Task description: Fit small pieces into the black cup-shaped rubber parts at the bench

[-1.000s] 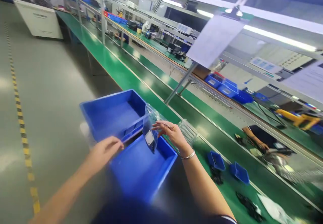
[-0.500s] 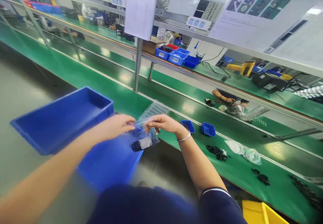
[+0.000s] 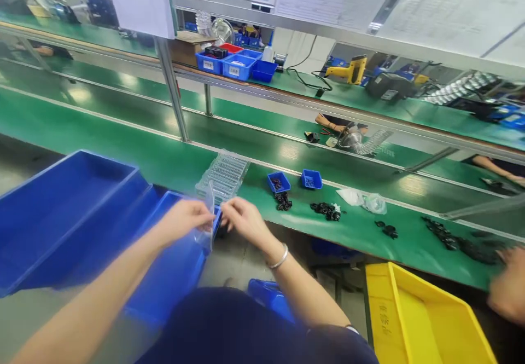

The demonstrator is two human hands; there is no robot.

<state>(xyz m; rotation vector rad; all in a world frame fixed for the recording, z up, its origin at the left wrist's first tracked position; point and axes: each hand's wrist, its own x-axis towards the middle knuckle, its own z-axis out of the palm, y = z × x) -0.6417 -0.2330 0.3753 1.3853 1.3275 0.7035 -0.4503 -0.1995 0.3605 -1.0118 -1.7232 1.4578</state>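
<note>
Both hands (image 3: 217,220) pinching clear bag (image 3: 206,227), long axis vertical, mouth up.

A yellow bin (image 3: 426,320) sits below the green bench (image 3: 369,232).

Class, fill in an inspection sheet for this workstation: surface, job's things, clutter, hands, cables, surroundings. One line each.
Surface: green bench running left to right, with a conveyor lane behind it.
Job's things: clear plastic bag pinched between both hands above a blue bin; contents too blurred to tell.
Clutter: stack of clear trays, two small blue boxes, loose black parts, crumpled plastic wrap, yellow bin.
Hands: left hand and right hand both grip the bag's top edge; a bracelet on the right wrist.
Cables: black cable on the far bench near a yellow tool.
Surroundings: another person's hand at right; paper sheets hanging overhead.
</note>
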